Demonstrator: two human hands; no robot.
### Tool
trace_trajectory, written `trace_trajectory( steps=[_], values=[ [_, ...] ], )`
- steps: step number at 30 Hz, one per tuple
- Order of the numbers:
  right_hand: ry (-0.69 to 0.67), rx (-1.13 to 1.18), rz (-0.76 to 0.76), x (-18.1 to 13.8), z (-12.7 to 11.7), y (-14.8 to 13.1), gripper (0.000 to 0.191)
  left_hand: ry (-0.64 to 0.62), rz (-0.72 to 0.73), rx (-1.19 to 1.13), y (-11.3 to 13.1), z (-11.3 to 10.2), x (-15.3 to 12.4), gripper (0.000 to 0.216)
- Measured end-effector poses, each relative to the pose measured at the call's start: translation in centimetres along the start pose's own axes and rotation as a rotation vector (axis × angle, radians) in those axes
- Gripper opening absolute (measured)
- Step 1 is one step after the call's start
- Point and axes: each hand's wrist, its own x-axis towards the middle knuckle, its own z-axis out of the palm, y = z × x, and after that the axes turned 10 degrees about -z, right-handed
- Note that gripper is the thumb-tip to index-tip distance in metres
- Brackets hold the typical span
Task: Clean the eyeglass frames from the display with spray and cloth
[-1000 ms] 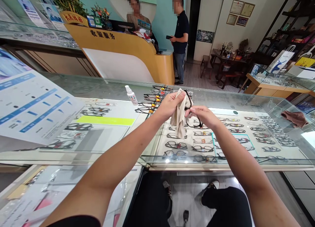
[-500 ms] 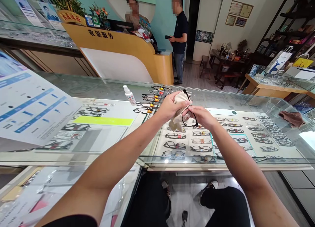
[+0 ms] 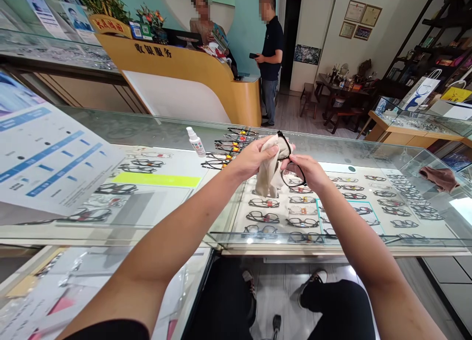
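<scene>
Above the glass counter (image 3: 368,241) I hold a pair of black-framed glasses (image 3: 294,173). My right hand (image 3: 309,170) pinches the frame at its near side. My left hand (image 3: 254,158) is closed on a beige cleaning cloth (image 3: 266,175), pressed against one lens, and the cloth's loose end hangs down. Both hands meet over the middle of the display case, which has rows of glasses inside under the glass.
A small white spray bottle (image 3: 195,142) and several pairs of glasses (image 3: 228,150) lie on the counter behind my hands. A printed sheet (image 3: 44,163) rests at left, a brown cloth (image 3: 440,176) at right. Two people stand at the yellow cashier desk (image 3: 191,79) beyond.
My hands shifted slightly while rubbing: the cloth moved over the lens and the glasses tilted, now held a little higher and further right than a second ago.
</scene>
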Motion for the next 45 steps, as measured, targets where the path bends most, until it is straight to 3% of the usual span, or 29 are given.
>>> trace_trajectory(
  steps=[3, 11, 15, 20, 23, 28, 33, 40, 45],
  values=[
    [0.014, 0.012, -0.008, 0.2, 0.0, 0.5, 0.045, 0.020, 0.015, 0.013, 0.1, 0.2, -0.1, 0.062],
    [-0.041, -0.002, -0.018, 0.0, 1.1, 1.2, 0.047, 0.260, 0.140, 0.070, -0.6, 1.9, -0.3, 0.051],
    [-0.066, -0.043, -0.042, -0.3, 1.4, 0.5, 0.046, 0.226, 0.147, 0.033, -0.6, 1.7, -0.3, 0.057],
    [0.019, -0.070, -0.068, -0.4, 0.9, -0.4, 0.042, 0.056, 0.055, 0.018, 0.0, 0.6, -0.1, 0.060],
    [0.050, -0.050, -0.078, -0.2, 0.7, -0.2, 0.044, 0.028, 0.063, 0.042, 0.3, 0.5, -0.2, 0.063],
    [-0.012, 0.006, -0.066, 0.0, 1.3, 0.9, 0.050, 0.193, 0.146, 0.094, 0.5, 1.8, -0.8, 0.055],
    [-0.061, -0.035, -0.084, -0.5, 1.9, 0.4, 0.049, 0.280, 0.224, 0.088, 0.3, 2.7, -1.2, 0.055],
    [-0.012, -0.049, -0.076, -0.2, 1.4, 0.2, 0.049, 0.283, 0.132, 0.030, -0.5, 1.4, 0.1, 0.062],
    [0.080, -0.109, -0.097, 0.1, 0.8, 0.2, 0.050, 0.403, 0.167, -0.025, -0.7, 0.4, 1.0, 0.062]
  ],
)
